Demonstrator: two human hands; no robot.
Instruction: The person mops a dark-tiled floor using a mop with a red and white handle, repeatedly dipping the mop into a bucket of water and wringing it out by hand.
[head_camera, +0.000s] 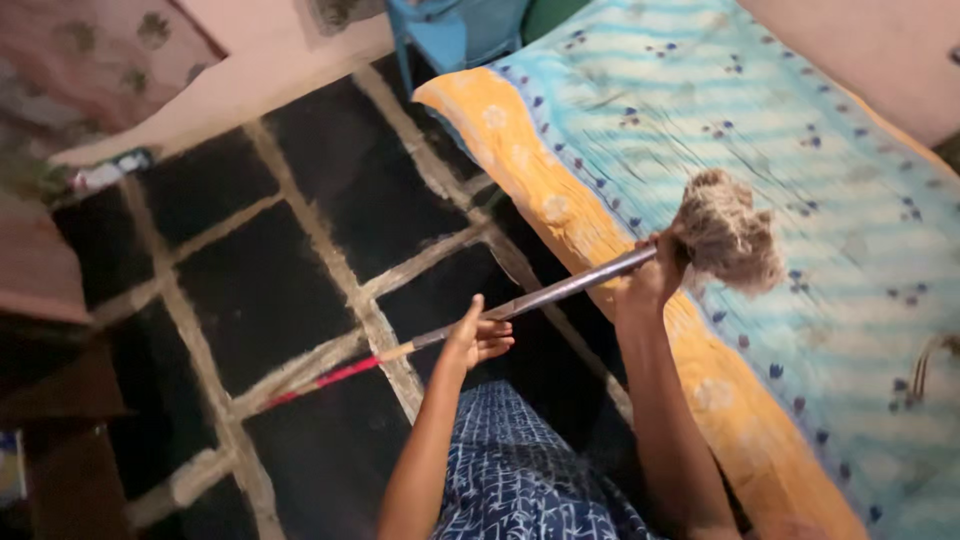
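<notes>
I hold a mop with a long grey metal handle (560, 292) that ends in a red tip (330, 378) at the lower left. Its tan, stringy head (728, 232) hovers over the edge of a bed. My right hand (655, 270) grips the handle just below the mop head. My left hand (478, 335) rests against the handle further down, its fingers loosely curled around it. A blue patterned garment (515, 470) covers my lap below both arms.
A bed with a light blue flowered sheet (800, 180) and an orange border (560, 200) fills the right side. The floor (270, 280) is dark tile with pale grout lines. A blue chair (450, 30) stands at the top, dark furniture (50, 430) at the left.
</notes>
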